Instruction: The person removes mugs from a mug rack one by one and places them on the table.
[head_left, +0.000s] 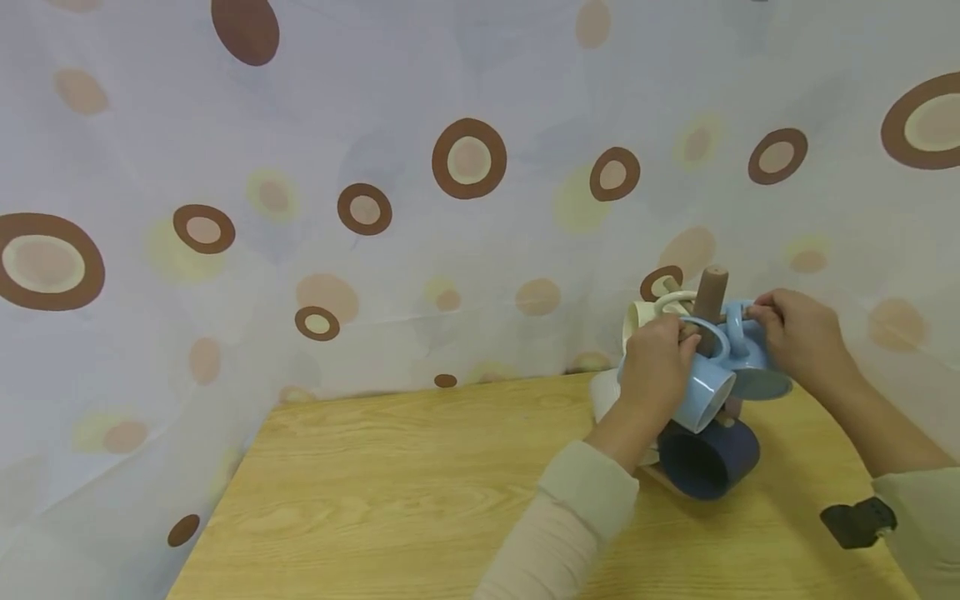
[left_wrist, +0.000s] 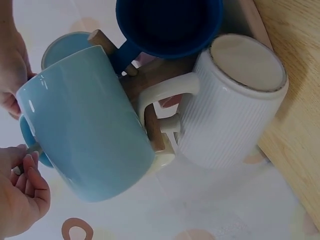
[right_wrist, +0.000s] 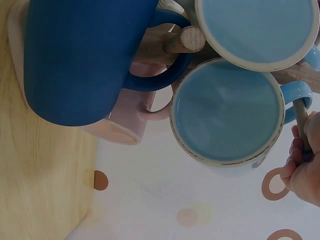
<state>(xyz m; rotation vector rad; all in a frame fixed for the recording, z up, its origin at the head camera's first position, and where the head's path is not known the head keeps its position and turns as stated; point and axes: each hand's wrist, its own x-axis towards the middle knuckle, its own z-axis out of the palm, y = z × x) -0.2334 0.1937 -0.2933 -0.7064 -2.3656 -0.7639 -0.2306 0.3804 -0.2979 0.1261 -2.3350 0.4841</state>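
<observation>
A wooden mug tree (head_left: 711, 293) stands at the right with several mugs hanging on its pegs. My left hand (head_left: 654, 367) pinches the end of a peg (left_wrist: 34, 148) that passes through the handle of a light blue mug (head_left: 705, 392). On the other side my right hand (head_left: 804, 337) holds the tip of another peg (right_wrist: 301, 122), which runs through the handle of a second light blue mug (right_wrist: 227, 112). Below hangs a dark blue mug (head_left: 738, 458), its mouth facing forward. A white ribbed mug (left_wrist: 232, 100) and a pink mug (right_wrist: 127, 117) hang on the lower pegs.
A cream mug (head_left: 637, 318) hangs at the back of the tree. The tree stands on a wood-grain table (head_left: 420, 483), near its back edge. Behind the table hangs a pale cloth (head_left: 420, 275) with brown circles. A black strap end (head_left: 858, 522) sticks out by the right sleeve.
</observation>
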